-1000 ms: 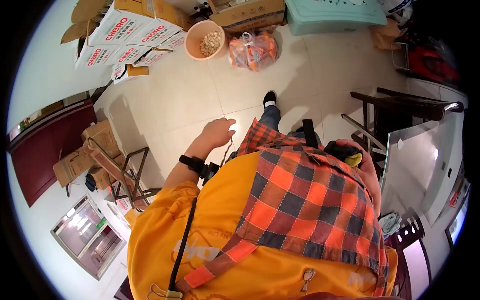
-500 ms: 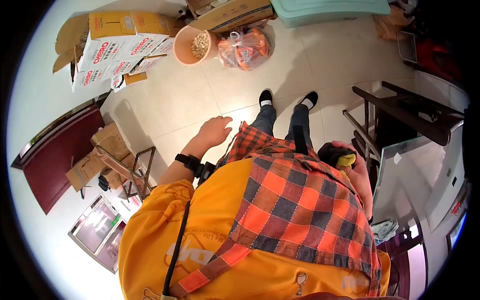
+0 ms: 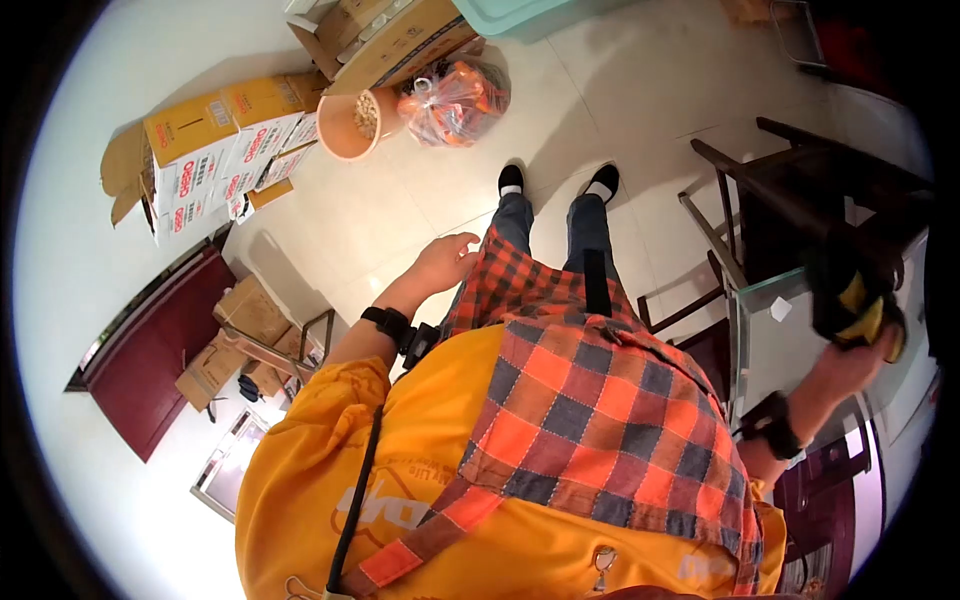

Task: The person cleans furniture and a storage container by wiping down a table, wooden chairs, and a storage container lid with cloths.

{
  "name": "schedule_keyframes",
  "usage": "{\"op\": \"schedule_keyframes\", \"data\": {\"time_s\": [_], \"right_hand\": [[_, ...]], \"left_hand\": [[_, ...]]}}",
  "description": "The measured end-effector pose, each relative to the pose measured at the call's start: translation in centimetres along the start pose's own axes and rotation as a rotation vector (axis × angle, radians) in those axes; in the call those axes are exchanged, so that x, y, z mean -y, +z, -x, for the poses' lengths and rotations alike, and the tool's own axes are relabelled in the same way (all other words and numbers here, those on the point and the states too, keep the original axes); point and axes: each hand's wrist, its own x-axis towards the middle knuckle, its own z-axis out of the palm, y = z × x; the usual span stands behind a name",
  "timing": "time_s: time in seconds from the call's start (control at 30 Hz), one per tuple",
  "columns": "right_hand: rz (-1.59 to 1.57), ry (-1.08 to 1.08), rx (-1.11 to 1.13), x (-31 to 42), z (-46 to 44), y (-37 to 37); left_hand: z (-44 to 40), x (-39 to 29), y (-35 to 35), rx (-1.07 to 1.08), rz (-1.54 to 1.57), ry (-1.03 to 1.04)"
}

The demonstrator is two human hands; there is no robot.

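From the head camera, you stand on the tiled floor (image 3: pixel 400 200) in a checked apron (image 3: pixel 610 410), your right hand (image 3: pixel 862 366) held out over a glass-topped bench (image 3: pixel 765 350), its fingers curled around a black-and-yellow bundle (image 3: pixel 848 295). The bundle, part blurred, appears over the bench's far edge, the one beside a dark wooden chair (image 3: pixel 760 183); whether it touches the glass, you cannot tell from here. Your left hand (image 3: pixel 445 263) hangs loose and empty, fingers part curled, just beside the apron's edge. On the floor ahead, a peach bucket (image 3: pixel 338 130) of pale pieces stands next to a knotted clear bag (image 3: pixel 457 103) of orange packets, both well apart from your hands. The step in hand looks to be handling the bundle at the bench; your next move calls for a steady right-hand grip and clearance from the chair.
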Motion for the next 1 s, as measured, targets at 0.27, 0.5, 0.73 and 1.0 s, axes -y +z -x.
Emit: {"op": "schedule_keyframes", "data": {"time_s": [0.27,0.5,0.73,1.0], "right_hand": [[0.323,-0.324,-0.042,-8.8,-1.6,1.8],[-0.043,0.167,-0.291,-5.5,5.5,10.9],[-0.186,0.187,-0.173,-6.0,4.4,13.1],[-0.001,0.045,-0.21,-7.3,4.2,13.7]], "left_hand": [[-8.8,7.0,0.0,0.083,-0.14,-0.054],[-24.4,20.0,1.7,-0.192,-0.215,-0.376],[-36.3,26.1,5.7,-0.358,-0.207,-0.457],[-38.8,28.5,6.9,-0.663,-0.202,-0.434]]}}
